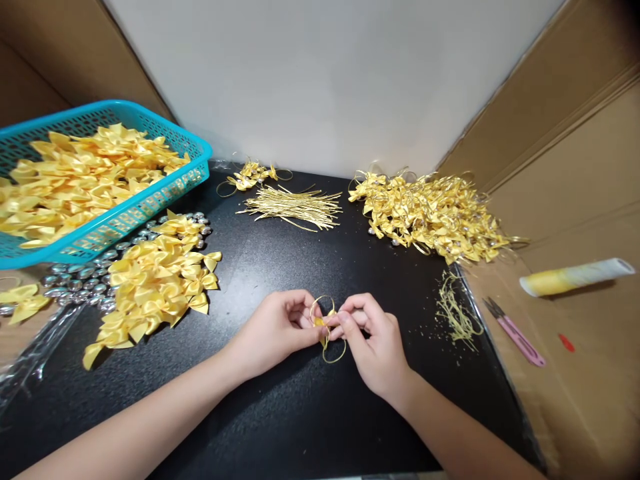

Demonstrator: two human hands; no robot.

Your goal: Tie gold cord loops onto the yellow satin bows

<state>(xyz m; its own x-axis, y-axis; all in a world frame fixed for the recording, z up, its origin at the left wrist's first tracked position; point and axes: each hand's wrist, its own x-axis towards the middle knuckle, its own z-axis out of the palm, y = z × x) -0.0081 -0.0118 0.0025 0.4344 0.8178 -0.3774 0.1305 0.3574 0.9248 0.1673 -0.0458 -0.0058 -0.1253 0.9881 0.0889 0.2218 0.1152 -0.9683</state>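
Observation:
Over the middle of the black table, both hands meet around a small yellow ribbon bow (319, 322), mostly covered by fingers. My left hand (275, 331) is closed, pinching the bow between thumb and fingers. Thin gold cord (335, 362) curves out in one loop above the fingers and another below. Thumb and fingertips of my right hand (374, 340) are pressed together at the bow's right side, on the cord. Whether a bead sits within the bow is hidden.
A blue basket (207, 152) of yellow bows stands left, with loose bows (150, 273) and silver beads (85, 285) before it. Gold cords (295, 207) lie at the back, finished-looking corded bows (435, 213) back right. Cord scraps (456, 312), pink-handled snips (520, 339) and a yellowish roll (575, 276) lie right.

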